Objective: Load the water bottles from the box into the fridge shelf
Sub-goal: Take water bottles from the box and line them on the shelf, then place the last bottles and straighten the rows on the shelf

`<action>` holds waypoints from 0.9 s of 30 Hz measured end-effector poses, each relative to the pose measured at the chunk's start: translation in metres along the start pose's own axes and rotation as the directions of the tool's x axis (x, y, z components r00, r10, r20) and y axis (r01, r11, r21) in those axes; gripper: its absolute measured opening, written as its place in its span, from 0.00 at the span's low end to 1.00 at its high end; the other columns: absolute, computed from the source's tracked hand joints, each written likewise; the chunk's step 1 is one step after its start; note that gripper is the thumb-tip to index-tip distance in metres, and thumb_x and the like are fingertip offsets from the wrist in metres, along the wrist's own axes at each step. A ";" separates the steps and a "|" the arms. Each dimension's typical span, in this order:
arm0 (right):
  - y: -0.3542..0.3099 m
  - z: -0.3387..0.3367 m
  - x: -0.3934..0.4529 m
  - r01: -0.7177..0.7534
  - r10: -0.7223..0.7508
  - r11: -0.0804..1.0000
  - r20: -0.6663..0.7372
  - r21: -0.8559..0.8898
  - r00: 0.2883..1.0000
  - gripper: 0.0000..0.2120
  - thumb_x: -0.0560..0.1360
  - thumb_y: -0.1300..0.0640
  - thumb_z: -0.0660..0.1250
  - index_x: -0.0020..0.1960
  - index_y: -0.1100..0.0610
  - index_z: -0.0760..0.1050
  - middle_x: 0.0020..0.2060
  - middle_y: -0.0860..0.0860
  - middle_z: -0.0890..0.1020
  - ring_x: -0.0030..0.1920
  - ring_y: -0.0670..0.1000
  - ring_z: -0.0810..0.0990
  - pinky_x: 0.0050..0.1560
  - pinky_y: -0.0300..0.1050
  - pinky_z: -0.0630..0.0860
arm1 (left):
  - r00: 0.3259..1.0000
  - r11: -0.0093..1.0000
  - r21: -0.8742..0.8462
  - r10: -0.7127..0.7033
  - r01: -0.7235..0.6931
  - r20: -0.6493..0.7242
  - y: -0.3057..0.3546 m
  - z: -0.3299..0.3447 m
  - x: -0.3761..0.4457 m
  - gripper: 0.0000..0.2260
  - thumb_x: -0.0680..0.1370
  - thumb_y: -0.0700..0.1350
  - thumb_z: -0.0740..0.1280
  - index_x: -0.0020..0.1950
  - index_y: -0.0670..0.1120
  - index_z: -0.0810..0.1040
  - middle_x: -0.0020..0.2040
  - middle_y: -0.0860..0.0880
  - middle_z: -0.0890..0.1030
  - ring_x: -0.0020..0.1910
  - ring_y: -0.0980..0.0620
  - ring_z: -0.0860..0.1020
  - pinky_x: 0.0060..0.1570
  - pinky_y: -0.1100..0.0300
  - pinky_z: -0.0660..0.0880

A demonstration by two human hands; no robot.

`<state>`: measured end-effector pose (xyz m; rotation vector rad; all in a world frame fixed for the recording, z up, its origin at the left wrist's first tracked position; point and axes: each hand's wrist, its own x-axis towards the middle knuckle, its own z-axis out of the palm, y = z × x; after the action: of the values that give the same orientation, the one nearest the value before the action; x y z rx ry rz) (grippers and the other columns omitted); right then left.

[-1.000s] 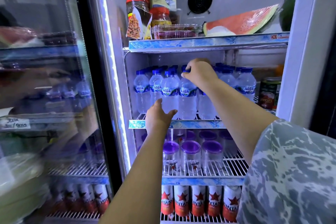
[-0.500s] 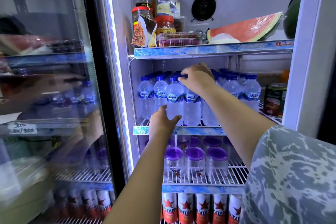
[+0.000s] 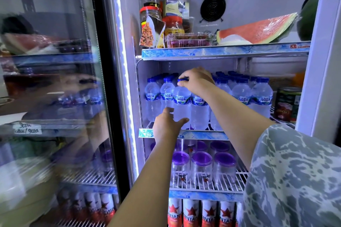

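Note:
Several clear Aqua water bottles with blue caps stand in rows on the fridge's second shelf [image 3: 203, 134]. My right hand [image 3: 198, 80] pinches the blue cap of a front-row water bottle [image 3: 181, 101], third from the left. My left hand [image 3: 167, 125] rests against the lower body of that same bottle at the shelf's front edge, fingers spread around it. More bottles [image 3: 261, 97] fill the right side of the shelf. The box is not in view.
The glass door [image 3: 55, 97] stands open at the left. The top shelf holds jars [image 3: 150, 16], a food tray and a watermelon slice [image 3: 258, 30]. A tin can [image 3: 287, 104] stands right of the bottles. Purple-lidded glasses [image 3: 201, 167] and red cans [image 3: 191, 214] sit on the shelves below.
My right hand has slid left along the bottle tops onto the third bottle's cap. The left hand stays at that bottle's base. The view has shifted.

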<state>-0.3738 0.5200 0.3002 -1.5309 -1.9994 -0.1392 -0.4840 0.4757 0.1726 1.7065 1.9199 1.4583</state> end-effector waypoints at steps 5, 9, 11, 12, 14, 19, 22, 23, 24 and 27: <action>0.002 0.002 -0.006 0.001 -0.001 1.000 -0.001 0.004 1.000 0.20 0.76 0.40 0.64 0.65 0.46 0.75 0.60 0.51 0.80 0.62 0.57 0.75 0.64 0.52 0.73 | 0.998 0.997 0.050 0.055 -0.055 0.010 -0.005 0.004 -0.002 0.29 0.70 0.57 0.73 0.67 0.48 0.69 0.60 0.48 0.80 0.57 0.49 0.79 0.53 0.53 0.76; 0.011 0.006 -0.018 0.027 -0.017 0.992 -0.080 0.127 0.997 0.21 0.75 0.43 0.65 0.67 0.45 0.74 0.58 0.54 0.80 0.61 0.58 0.75 0.59 0.53 0.76 | 0.997 0.995 0.054 0.078 -0.079 0.012 -0.009 0.004 -0.003 0.29 0.72 0.54 0.72 0.69 0.47 0.68 0.61 0.47 0.77 0.58 0.48 0.77 0.57 0.50 0.75; 0.015 0.007 -0.032 0.075 -0.034 0.977 -0.201 0.201 0.979 0.19 0.77 0.48 0.65 0.67 0.48 0.75 0.55 0.54 0.81 0.62 0.55 0.74 0.60 0.51 0.76 | 0.988 0.992 0.025 0.123 -0.121 -0.092 -0.009 0.004 -0.009 0.24 0.73 0.51 0.71 0.67 0.47 0.70 0.60 0.46 0.77 0.58 0.47 0.76 0.57 0.50 0.73; 0.018 0.007 -0.041 0.098 -0.032 0.966 -0.267 0.241 0.963 0.17 0.77 0.51 0.64 0.66 0.50 0.76 0.53 0.54 0.82 0.62 0.53 0.73 0.60 0.50 0.75 | 0.976 0.988 -0.018 0.147 -0.152 -0.162 -0.005 0.003 -0.014 0.21 0.74 0.49 0.70 0.65 0.46 0.72 0.59 0.46 0.77 0.58 0.47 0.75 0.57 0.51 0.73; 0.022 0.004 -0.065 0.144 -0.008 0.935 -0.385 0.325 0.923 0.15 0.77 0.58 0.64 0.62 0.53 0.79 0.50 0.53 0.84 0.61 0.51 0.74 0.57 0.44 0.74 | 0.945 0.964 -0.144 0.176 -0.222 -0.274 0.007 0.002 -0.029 0.14 0.75 0.45 0.68 0.60 0.46 0.76 0.55 0.47 0.77 0.54 0.48 0.77 0.54 0.54 0.73; 0.051 -0.009 -0.150 0.157 0.157 0.871 -0.567 0.465 0.809 0.09 0.75 0.62 0.65 0.50 0.56 0.83 0.45 0.48 0.86 0.50 0.53 0.80 0.49 0.38 0.74 | 0.946 0.855 -0.424 0.206 -0.298 -0.250 0.050 0.012 -0.083 0.05 0.76 0.41 0.67 0.49 0.49 0.80 0.45 0.50 0.82 0.39 0.53 0.79 0.42 0.63 0.73; 0.082 -0.025 -0.215 0.094 0.289 0.838 -0.585 0.537 0.758 0.09 0.74 0.62 0.65 0.48 0.54 0.82 0.43 0.47 0.86 0.49 0.50 0.80 0.52 0.43 0.76 | 0.966 0.754 -0.611 0.242 -0.243 -0.087 0.078 0.031 -0.132 0.05 0.76 0.42 0.66 0.47 0.52 0.79 0.41 0.50 0.83 0.39 0.53 0.82 0.41 0.61 0.77; 0.091 -0.031 -0.235 0.071 0.330 0.829 -0.587 0.555 0.740 0.09 0.74 0.61 0.65 0.48 0.53 0.82 0.43 0.47 0.85 0.49 0.49 0.80 0.53 0.43 0.76 | 0.964 0.716 -0.660 0.263 -0.227 -0.046 0.085 0.037 -0.147 0.05 0.77 0.42 0.66 0.47 0.52 0.79 0.40 0.50 0.83 0.39 0.54 0.82 0.40 0.63 0.77; 0.105 -0.038 -0.258 0.030 0.375 0.825 -0.588 0.564 0.717 0.09 0.74 0.61 0.65 0.48 0.52 0.82 0.42 0.47 0.85 0.49 0.49 0.80 0.53 0.42 0.77 | 0.957 0.679 -0.706 0.290 -0.203 0.003 0.094 0.047 -0.164 0.06 0.78 0.40 0.66 0.47 0.50 0.79 0.39 0.50 0.83 0.38 0.55 0.81 0.40 0.64 0.77; 0.148 -0.060 -0.322 -0.083 0.465 0.832 -0.608 0.548 0.643 0.09 0.75 0.60 0.65 0.49 0.50 0.81 0.43 0.48 0.84 0.49 0.49 0.81 0.52 0.43 0.78 | 0.918 0.585 -0.802 0.372 -0.119 0.135 0.118 0.077 -0.213 0.06 0.78 0.38 0.65 0.47 0.48 0.79 0.37 0.54 0.83 0.36 0.57 0.80 0.42 0.64 0.77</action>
<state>-0.1690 0.2711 0.1408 -1.1722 -1.0237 -0.0908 -0.2862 0.3210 0.1273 1.6175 0.6739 1.6561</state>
